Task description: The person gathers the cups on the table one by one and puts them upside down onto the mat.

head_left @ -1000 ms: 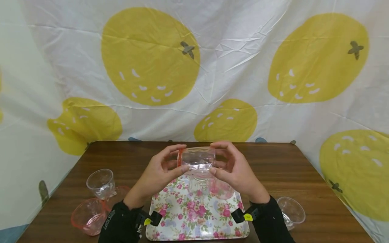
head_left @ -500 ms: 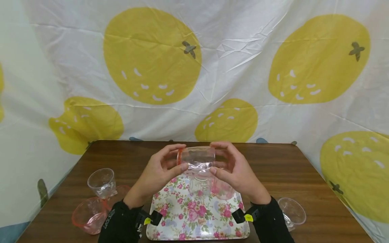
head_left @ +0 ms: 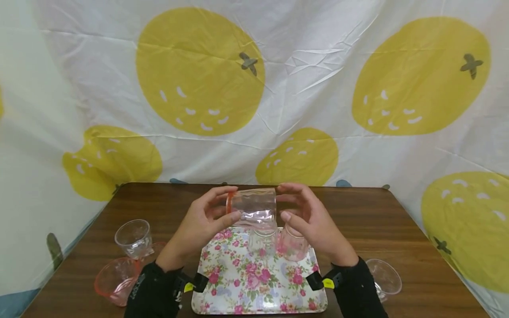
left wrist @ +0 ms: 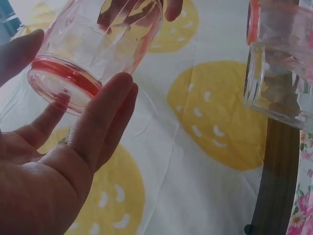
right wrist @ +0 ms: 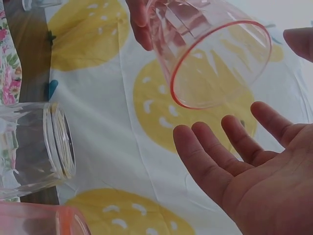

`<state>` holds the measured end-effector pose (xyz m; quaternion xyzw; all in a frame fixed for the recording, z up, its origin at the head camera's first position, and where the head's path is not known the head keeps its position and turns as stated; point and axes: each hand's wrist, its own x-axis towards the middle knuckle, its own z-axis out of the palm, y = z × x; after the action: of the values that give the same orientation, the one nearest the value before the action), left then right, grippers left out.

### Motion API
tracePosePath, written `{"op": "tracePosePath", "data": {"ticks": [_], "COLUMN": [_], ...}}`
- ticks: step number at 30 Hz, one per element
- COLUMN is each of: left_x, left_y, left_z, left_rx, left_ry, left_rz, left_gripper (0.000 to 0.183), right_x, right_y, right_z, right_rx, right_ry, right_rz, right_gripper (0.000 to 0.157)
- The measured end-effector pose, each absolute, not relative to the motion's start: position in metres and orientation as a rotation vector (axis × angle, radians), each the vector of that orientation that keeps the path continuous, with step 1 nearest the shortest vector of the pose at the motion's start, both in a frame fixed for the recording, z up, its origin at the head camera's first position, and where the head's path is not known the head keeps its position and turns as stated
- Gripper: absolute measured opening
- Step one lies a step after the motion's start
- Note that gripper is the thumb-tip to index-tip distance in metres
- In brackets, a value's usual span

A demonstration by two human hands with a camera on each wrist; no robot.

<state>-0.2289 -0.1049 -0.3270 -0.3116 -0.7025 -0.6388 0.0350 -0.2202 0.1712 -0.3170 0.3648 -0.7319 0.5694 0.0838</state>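
Our left hand [head_left: 197,224] grips the pink tumbler [head_left: 254,208] by its base end, while our right hand [head_left: 318,223] is spread wide just beside the tumbler's mouth. Looking down from the head, we see the tumbler held sideways in the air, over the far edge of the floral tray [head_left: 234,300]. Two glasses stand upside down on that tray, side by side — an upturned clear glass [head_left: 261,243] and an upturned pink glass [head_left: 295,245]. On the wooden table [head_left: 401,234], a clear cup [head_left: 134,238] and a red-rimmed cup [head_left: 116,283] sit to our left, and a clear bowl-like cup [head_left: 383,278] sits near our right sleeve [head_left: 358,291]. From the left wrist, we find our thumb and fingers around the tumbler's thick red base. From the right wrist, the thin-rimmed mouth faces our straight fingers — apart, with the fruit-printed cloth [right wrist: 107,117] showing between.
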Motion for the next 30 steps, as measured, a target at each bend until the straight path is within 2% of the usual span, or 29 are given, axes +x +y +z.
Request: {"op": "tracePosePath", "data": {"ticks": [30], "left_x": [-0.229], "left_y": [-0.132], "left_z": [-0.316], "left_rx": [-0.885], "left_ry": [-2.28], "left_rz": [-1.768], "left_gripper": [0.057], "right_x": [-0.22], "right_y": [0.183], "right_z": [-0.31], "right_rx": [1.018], "right_ry": [-2.182], "right_rz": [1.666], "right_gripper": [0.049]}}
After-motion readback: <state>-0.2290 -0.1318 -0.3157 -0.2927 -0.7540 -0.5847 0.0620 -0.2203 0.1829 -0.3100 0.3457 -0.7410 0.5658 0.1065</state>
